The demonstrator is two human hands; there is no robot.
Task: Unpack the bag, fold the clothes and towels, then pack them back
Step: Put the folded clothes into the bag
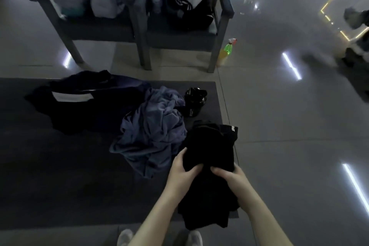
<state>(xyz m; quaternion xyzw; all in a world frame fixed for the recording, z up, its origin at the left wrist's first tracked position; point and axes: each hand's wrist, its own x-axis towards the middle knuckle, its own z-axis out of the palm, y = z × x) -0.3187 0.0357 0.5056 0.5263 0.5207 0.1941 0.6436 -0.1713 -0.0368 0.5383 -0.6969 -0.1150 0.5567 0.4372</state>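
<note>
A black garment (pixel 211 146) with a small white logo hangs bunched in front of me, above the dark mat (pixel 60 175). My left hand (pixel 182 168) grips its left side and my right hand (pixel 229 174) grips its right side, fingers curled into the cloth. To the left a crumpled blue-grey towel or garment (pixel 151 132) lies on the mat. Further left a dark navy garment (pixel 83 102) with a white stripe is spread out. A small glossy black bag (pixel 194 102) sits behind the blue cloth.
Two dark chairs (pixel 139 32) stand behind the mat, loaded with bags and clothing. A green spray bottle (pixel 226 51) stands by the right chair leg. Shiny grey floor tiles stretch to the right. My shoes (pixel 125 237) show at the bottom edge.
</note>
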